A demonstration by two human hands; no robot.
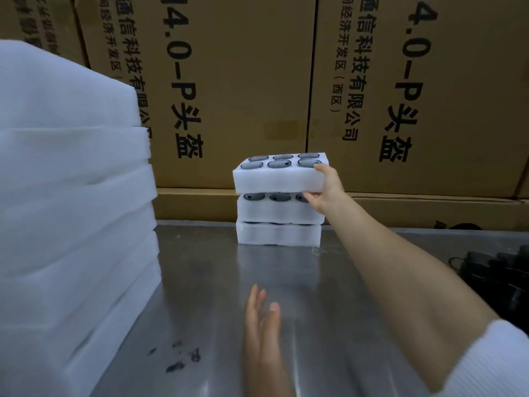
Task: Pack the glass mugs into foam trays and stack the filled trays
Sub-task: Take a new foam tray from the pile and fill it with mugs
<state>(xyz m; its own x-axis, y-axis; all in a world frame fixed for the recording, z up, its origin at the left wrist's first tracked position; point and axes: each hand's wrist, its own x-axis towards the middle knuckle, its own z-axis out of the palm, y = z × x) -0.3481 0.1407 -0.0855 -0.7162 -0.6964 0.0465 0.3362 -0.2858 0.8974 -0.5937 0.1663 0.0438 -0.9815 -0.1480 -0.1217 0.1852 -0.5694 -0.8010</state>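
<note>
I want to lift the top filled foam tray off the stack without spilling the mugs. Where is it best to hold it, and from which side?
Probably grip the top tray by its short ends, thumb on the upper face and fingers under the bottom edge, as the right hand does at the right end. The mugs sit open-side up, so keep it level; adding the free left hand at the left end should steady it.

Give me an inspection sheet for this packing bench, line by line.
Surface: metal table, dark smudges near the front left.
Job's things: three filled foam trays stacked; top tray sits tilted, not yet seated flat; dark mugs in its holes.
Clutter: tall stack of foam sheets at left; dark items at right edge, unclear.
Hands: right hand grips the top tray's right end; left hand open, holding nothing.
Cables: nothing seen.
Surroundings: printed cardboard boxes behind.
</note>
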